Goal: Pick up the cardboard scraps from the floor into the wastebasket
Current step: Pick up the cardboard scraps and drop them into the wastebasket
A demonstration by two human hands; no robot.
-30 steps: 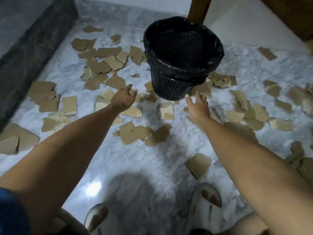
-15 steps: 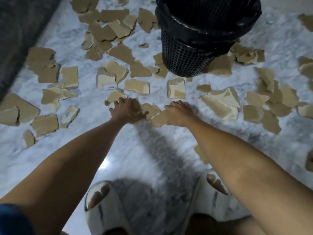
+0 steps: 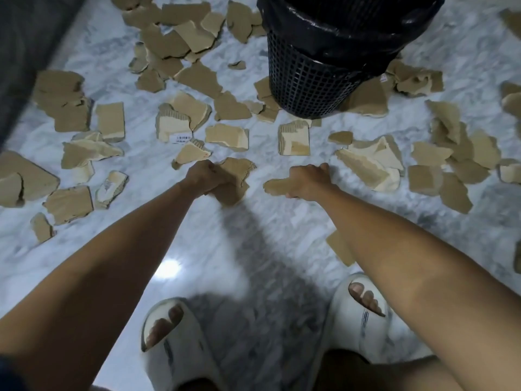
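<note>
A black mesh wastebasket [image 3: 310, 86] lined with a black bag stands at the top centre on the marble floor [image 3: 214, 249]. Several torn brown cardboard scraps lie all around it. My left hand [image 3: 207, 176] grips a brown cardboard scrap [image 3: 235, 179], fingers curled round it. My right hand [image 3: 308, 179] grips another flat cardboard scrap [image 3: 275, 185] that sticks out to the left of the hand. Both hands are low near the floor, well in front of the basket.
A dark stone ledge [image 3: 25, 52] runs along the left edge. My two feet in white slippers [image 3: 172, 342] [image 3: 363, 314] stand at the bottom. One scrap [image 3: 339, 249] lies partly under my right forearm. A scrap with a barcode label [image 3: 174, 131] lies left of centre.
The view tipped downward and the hands came down from near the basket to the floor scraps. Each hand has closed on a scrap and the two have moved apart.
</note>
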